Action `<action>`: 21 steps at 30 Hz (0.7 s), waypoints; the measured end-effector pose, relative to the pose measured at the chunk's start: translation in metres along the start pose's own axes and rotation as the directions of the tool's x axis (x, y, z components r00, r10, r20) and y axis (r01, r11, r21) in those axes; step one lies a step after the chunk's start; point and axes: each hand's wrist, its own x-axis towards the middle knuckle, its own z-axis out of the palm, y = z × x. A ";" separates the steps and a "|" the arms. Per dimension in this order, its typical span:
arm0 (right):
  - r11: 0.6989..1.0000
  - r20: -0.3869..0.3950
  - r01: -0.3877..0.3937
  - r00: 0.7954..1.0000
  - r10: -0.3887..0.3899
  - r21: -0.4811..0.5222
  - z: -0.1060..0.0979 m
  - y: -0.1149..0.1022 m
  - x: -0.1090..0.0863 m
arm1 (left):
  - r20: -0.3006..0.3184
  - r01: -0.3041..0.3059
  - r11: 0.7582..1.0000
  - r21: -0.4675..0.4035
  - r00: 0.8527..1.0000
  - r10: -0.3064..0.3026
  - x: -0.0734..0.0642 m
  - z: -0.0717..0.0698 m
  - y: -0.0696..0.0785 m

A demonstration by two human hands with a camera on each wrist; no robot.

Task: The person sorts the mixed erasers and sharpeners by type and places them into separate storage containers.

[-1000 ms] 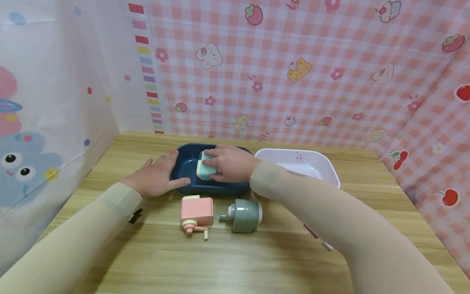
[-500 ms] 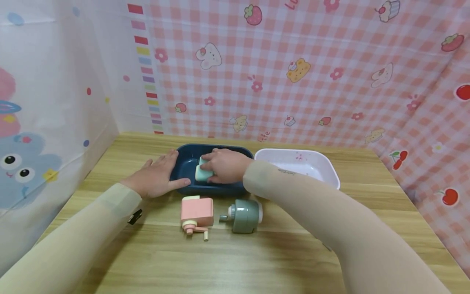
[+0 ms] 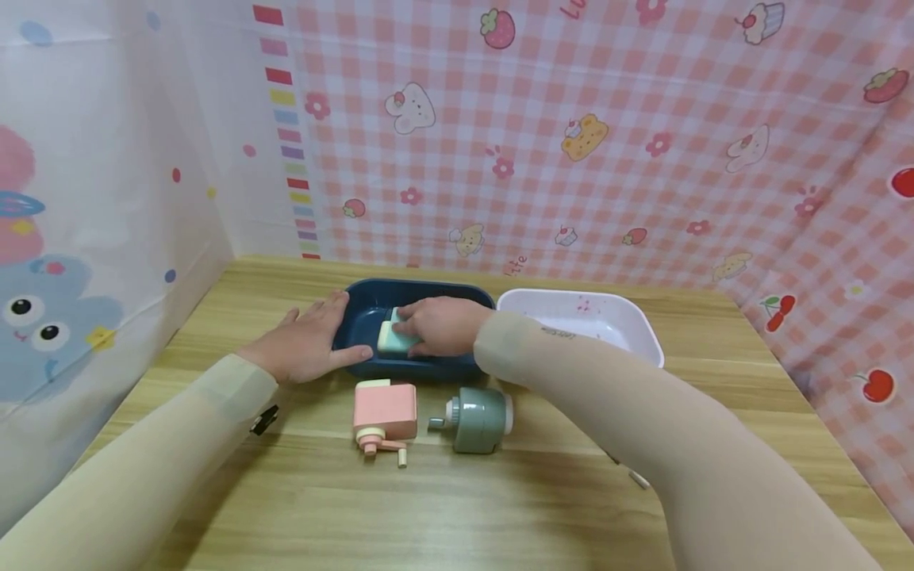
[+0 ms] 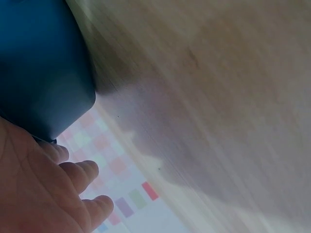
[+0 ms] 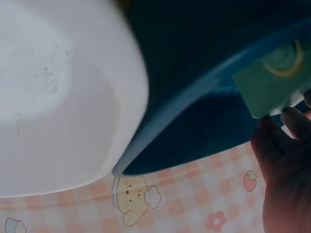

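Observation:
My right hand (image 3: 446, 326) reaches into the navy blue tray (image 3: 362, 309) and holds a mint-green and cream pencil sharpener (image 3: 394, 339) low inside it. In the right wrist view, the fingertips press along one edge of this pencil sharpener (image 5: 269, 90), and a round cream ring shows on its face. Spread fingers of my left hand (image 3: 307, 342) rest at the tray's left rim, with the thumb over the front rim. The left wrist view has this hand (image 4: 36, 184) against the outside of the tray (image 4: 46, 73), holding no separate object.
In front of the tray lie a pink crank pencil sharpener (image 3: 385, 408) and a grey-green one (image 3: 480, 420). A white tray (image 3: 581, 308) stands to the right, partly behind my right forearm. A small stick-like piece (image 3: 639, 480) lies by that forearm. Patterned cloth (image 3: 535, 159) hangs behind.
My right hand has lowered the mint-green pencil sharpener a little in the navy tray and shifted slightly left. The left hand stays at the rim.

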 end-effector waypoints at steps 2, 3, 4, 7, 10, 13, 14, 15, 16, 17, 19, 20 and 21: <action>1.000 0.007 -0.002 1.000 0.002 0.008 0.001 -0.001 0.000 | -0.002 -0.001 1.000 0.000 1.000 0.001 0.000 0.000 -0.001; 1.000 0.011 -0.003 1.000 0.003 0.009 0.001 -0.001 0.000 | -0.004 -0.001 1.000 0.000 1.000 0.001 0.000 0.001 -0.001; 1.000 0.015 -0.005 1.000 0.005 0.007 0.002 -0.001 0.001 | -0.005 -0.001 1.000 0.000 1.000 0.001 0.000 0.001 -0.001; 1.000 0.030 -0.014 0.999 0.014 0.006 0.002 -0.003 0.002 | -0.005 0.000 1.000 -0.004 1.000 0.000 0.001 0.002 -0.002; 1.000 0.049 -0.021 0.999 0.021 0.006 0.002 -0.005 0.003 | -0.003 0.000 1.000 -0.006 1.000 0.000 0.002 0.003 -0.002; 1.000 0.064 -0.028 0.998 0.028 -0.010 0.001 -0.006 0.003 | -0.006 -0.002 1.000 -0.008 1.000 0.002 0.003 0.004 -0.002; 0.999 0.069 -0.030 0.997 0.032 -0.017 0.000 -0.007 0.004 | -0.005 -0.002 1.000 -0.009 1.000 0.002 0.003 0.004 -0.003; 0.999 0.076 -0.033 0.997 0.034 -0.020 0.000 -0.007 0.004 | -0.004 0.000 1.000 -0.010 1.000 0.000 0.003 0.004 -0.003; 0.999 0.083 -0.034 0.996 0.036 -0.023 -0.001 -0.008 0.005 | -0.004 -0.001 1.000 -0.010 1.000 0.001 0.003 0.004 -0.003; 0.999 0.091 -0.035 0.995 0.037 -0.021 -0.002 -0.009 0.005 | -0.003 -0.002 1.000 -0.010 1.000 0.001 0.003 0.004 -0.003; 0.999 0.109 -0.043 0.993 0.043 -0.005 -0.004 -0.011 0.006 | 0.001 -0.003 1.000 -0.010 1.000 0.003 0.002 0.003 -0.004; 0.999 0.119 -0.046 0.992 0.045 0.004 -0.005 -0.012 0.007 | 0.004 -0.003 1.000 -0.010 1.000 0.003 0.002 0.003 -0.004; 0.999 0.128 -0.049 0.991 0.047 0.013 -0.006 -0.013 0.007 | 0.005 -0.005 1.000 -0.009 1.000 0.005 0.002 0.003 -0.004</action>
